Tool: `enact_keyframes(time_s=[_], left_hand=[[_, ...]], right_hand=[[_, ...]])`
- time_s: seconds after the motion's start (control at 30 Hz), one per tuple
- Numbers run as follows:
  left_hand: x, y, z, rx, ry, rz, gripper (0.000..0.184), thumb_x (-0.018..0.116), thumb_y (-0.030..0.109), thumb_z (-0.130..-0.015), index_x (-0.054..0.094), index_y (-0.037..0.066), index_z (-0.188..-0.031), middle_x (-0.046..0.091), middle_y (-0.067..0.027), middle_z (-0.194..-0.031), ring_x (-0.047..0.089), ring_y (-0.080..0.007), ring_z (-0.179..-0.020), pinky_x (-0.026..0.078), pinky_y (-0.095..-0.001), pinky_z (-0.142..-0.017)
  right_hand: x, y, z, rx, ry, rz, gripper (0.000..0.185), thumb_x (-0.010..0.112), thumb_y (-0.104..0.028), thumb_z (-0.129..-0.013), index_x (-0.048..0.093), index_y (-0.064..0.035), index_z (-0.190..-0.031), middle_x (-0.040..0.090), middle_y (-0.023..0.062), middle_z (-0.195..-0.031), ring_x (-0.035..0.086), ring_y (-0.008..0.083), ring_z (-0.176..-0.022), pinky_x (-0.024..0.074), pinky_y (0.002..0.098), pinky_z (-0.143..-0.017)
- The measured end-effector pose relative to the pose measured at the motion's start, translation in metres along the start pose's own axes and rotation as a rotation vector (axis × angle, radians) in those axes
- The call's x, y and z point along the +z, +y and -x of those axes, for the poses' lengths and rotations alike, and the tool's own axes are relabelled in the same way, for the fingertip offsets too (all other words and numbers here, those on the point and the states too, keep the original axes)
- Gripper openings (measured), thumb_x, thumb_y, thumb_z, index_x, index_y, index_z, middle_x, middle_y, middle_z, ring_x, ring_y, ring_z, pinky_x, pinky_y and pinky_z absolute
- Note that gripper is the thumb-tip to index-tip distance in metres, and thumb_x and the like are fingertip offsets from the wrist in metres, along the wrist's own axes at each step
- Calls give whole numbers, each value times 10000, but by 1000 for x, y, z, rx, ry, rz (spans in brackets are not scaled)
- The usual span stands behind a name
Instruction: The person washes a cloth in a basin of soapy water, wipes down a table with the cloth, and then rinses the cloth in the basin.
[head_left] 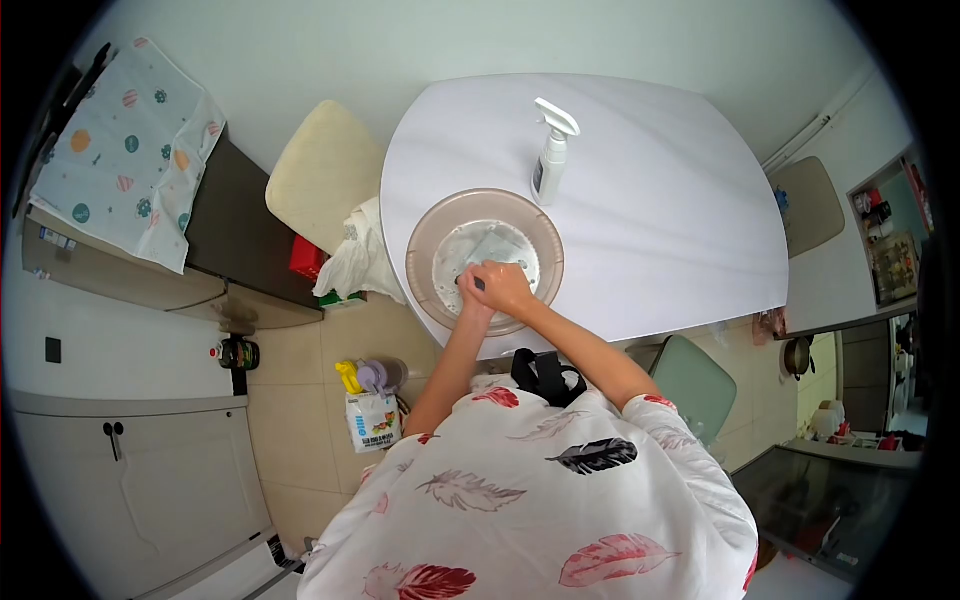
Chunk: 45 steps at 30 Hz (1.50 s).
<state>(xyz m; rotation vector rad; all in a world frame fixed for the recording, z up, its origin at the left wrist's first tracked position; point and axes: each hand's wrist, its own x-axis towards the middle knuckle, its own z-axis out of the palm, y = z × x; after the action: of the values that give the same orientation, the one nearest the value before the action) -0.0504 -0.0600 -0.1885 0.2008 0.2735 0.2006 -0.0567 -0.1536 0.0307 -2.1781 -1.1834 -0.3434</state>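
A beige plastic basin (425, 215) holds sudsy water, and a pale, flat, cloth-like piece (497, 246) lies in it. My left hand (474, 292) and my right hand (507, 288) meet over the basin's near side, both with fingers closed. Between them shows a small dark piece (479, 284); most of it is hidden by my fingers, so its kind is unclear. Behind the basin, a white spray bottle (550, 165) stands upright on the table, apart from my hands.
The basin sits near the left edge of a white-covered table (660, 190). A cream chair (325, 170) with white fabric (365, 250) stands left, a green chair (697, 385) at the near right. A white package (374, 424) and bottles are on the floor.
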Motion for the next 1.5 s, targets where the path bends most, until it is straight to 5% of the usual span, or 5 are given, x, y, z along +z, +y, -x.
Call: enact_keyframes(time_s=[0.43, 0.7, 0.9, 1.13, 1.5], left_hand=[[121, 15, 54, 143, 508, -274, 304, 425, 364, -891, 515, 74, -898, 555, -75, -870, 545, -222, -847, 457, -380, -765], [165, 35, 71, 151, 441, -274, 405, 481, 518, -833, 470, 149, -669, 539, -23, -665, 551, -174, -617, 477, -320, -598], [151, 23, 64, 133, 332, -491, 494, 403, 528, -855, 471, 111, -599, 528, -56, -642, 522, -197, -572, 424, -293, -525], [190, -4, 87, 1037, 1, -1669, 202, 553, 122, -803, 517, 5, -642, 504, -145, -689, 490, -323, -638, 398, -398, -589], [204, -3, 93, 937, 87, -1867, 283, 523, 185, -842, 575, 1, -634, 571, -181, -645, 546, -384, -615, 410, -441, -540]], right_hand=[[31, 17, 13, 482, 0, -329, 276, 515, -229, -797, 604, -23, -636, 596, 192, -669, 583, 354, -599, 463, 418, -559], [-9, 16, 3, 1464, -168, -1062, 629, 558, -485, -746, 379, -83, -1196, 571, 123, -1029, 572, 267, -916, 474, 466, -739], [33, 57, 29, 1520, -187, -1670, 324, 475, -381, -818, 522, -131, -1017, 568, 90, -1034, 555, 257, -945, 443, 524, -777], [39, 55, 32, 1596, -86, -1955, 250, 427, -306, -871, 541, -124, -998, 595, 67, -965, 573, 203, -866, 465, 406, -757], [69, 64, 44, 1076, -22, -2430, 358, 467, -439, -872, 576, -104, -937, 608, 44, -889, 586, 176, -802, 470, 332, -710]])
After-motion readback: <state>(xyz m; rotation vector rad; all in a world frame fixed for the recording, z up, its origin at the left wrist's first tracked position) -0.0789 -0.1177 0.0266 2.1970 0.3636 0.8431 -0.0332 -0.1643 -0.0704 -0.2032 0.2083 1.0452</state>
